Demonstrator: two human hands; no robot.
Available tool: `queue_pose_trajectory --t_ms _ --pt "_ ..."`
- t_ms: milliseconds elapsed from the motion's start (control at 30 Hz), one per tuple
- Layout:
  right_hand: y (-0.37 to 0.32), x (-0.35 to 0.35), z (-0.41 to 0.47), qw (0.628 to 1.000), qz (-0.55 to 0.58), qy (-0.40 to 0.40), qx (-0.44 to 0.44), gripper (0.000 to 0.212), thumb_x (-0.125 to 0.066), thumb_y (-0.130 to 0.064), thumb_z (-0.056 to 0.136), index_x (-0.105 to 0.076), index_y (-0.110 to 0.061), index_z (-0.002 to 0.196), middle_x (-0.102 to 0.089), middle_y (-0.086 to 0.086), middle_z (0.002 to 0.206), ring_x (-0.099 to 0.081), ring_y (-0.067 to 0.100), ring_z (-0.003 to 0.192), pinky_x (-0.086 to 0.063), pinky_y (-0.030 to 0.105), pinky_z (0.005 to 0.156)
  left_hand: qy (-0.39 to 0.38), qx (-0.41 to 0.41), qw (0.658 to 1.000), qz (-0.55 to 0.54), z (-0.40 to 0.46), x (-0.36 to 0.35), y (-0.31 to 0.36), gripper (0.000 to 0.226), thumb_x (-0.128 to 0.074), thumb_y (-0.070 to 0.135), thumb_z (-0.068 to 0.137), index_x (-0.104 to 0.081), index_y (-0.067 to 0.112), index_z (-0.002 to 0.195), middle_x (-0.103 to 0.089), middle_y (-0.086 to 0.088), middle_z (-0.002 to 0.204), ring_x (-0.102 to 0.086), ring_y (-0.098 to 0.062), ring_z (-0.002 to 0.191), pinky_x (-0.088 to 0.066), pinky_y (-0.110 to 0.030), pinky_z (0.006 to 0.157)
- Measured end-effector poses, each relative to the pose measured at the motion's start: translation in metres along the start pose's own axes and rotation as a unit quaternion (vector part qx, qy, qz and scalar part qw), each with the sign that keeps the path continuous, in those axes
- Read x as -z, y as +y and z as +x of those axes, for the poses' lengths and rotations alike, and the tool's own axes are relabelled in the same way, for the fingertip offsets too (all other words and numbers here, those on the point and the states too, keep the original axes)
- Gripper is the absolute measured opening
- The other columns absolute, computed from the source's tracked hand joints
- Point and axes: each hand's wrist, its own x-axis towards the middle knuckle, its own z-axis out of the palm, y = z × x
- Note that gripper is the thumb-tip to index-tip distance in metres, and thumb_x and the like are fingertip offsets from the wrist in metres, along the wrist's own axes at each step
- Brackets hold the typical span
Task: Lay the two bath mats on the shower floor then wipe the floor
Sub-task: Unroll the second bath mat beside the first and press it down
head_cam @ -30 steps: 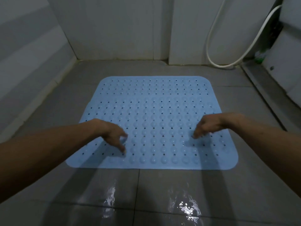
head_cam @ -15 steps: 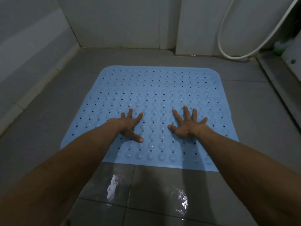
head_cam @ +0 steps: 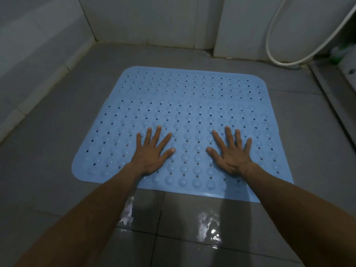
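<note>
A pale blue bath mat lay flat on the grey tiled shower floor, its near edge towards the person and its far corners rounded. Both palms pressed down on its near half: the left hand and the right hand were spread wide, fingers splayed, each grip open and closed around nothing. The mat, studded with raised bumps and pierced by rows of small drain holes, looked like thin, soft rubber or vinyl, light and floppy rather than stiff; it would likely sag if lifted by one point, so a hold on two corners or along one edge seemed the sound choice. Wet, it could prove slippery to the fingers, though pressing it flat would probably seat it against the tiles. Only one mat showed in view, though a faint line across its upper part might have been an edge; whether a second lay there could not be told. Just in front of the mat, a puddle gleamed on the tiles, work for the wiping to come. Beyond, pale tiled walls closed the corner, and a white shower hose looped down at the right.
</note>
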Motion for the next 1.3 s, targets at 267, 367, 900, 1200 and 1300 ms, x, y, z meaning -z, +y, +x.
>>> queue_pose_trajectory --t_ms 267,367,900,1200,1300 --pt "-0.016 -0.024 -0.059 0.999 0.011 0.024 -0.029 0.074 -0.005 -0.081 0.087 0.017 -0.05 0.15 0.03 -0.005 0.161 0.03 0.028 0.147 0.02 0.061 0.113 0.046 -0.029 0.998 0.036 -0.045 -0.023 -0.007 0.07 0.006 0.072 0.088 0.014 0.043 0.151 0.024 0.003 0.16 0.02 -0.028 0.149 0.016 -0.058 0.116" --pt "-0.03 -0.018 -0.084 0.996 -0.008 0.071 -0.051 0.067 -0.016 -0.077 0.089 -0.019 -0.048 0.149 -0.014 0.005 0.162 -0.008 0.033 0.15 0.011 0.058 0.119 0.076 -0.038 0.996 0.01 -0.07 -0.023 -0.005 0.066 -0.005 0.066 0.093 -0.02 0.041 0.153 -0.01 -0.004 0.164 -0.007 -0.032 0.151 0.011 -0.055 0.118" --pt "-0.08 -0.036 -0.007 0.99 0.028 0.111 -0.083 0.071 -0.001 -0.074 0.091 0.015 -0.044 0.153 0.024 -0.004 0.163 0.027 0.028 0.148 0.013 0.063 0.115 0.064 0.028 0.997 0.023 -0.007 -0.011 -0.032 0.068 -0.002 0.065 0.094 0.007 0.036 0.154 0.016 0.003 0.163 0.015 -0.024 0.15 0.013 -0.058 0.117" --pt "-0.084 -0.045 -0.043 0.991 0.011 0.105 -0.082 0.07 0.0 -0.075 0.091 0.018 -0.045 0.152 0.026 -0.006 0.162 0.028 0.025 0.148 0.017 0.06 0.116 0.079 0.043 0.995 0.037 -0.047 -0.024 -0.023 0.072 0.009 0.065 0.089 0.01 0.034 0.153 0.017 0.001 0.163 0.016 -0.028 0.15 0.011 -0.06 0.116" --pt "-0.088 -0.05 -0.056 0.991 0.01 0.106 -0.085 0.071 0.0 -0.075 0.09 0.018 -0.045 0.152 0.026 -0.005 0.162 0.029 0.025 0.147 0.018 0.059 0.115 0.082 0.037 0.995 0.041 -0.06 -0.028 -0.022 0.074 0.013 0.066 0.087 0.011 0.033 0.153 0.019 0.001 0.162 0.017 -0.028 0.149 0.012 -0.06 0.116"
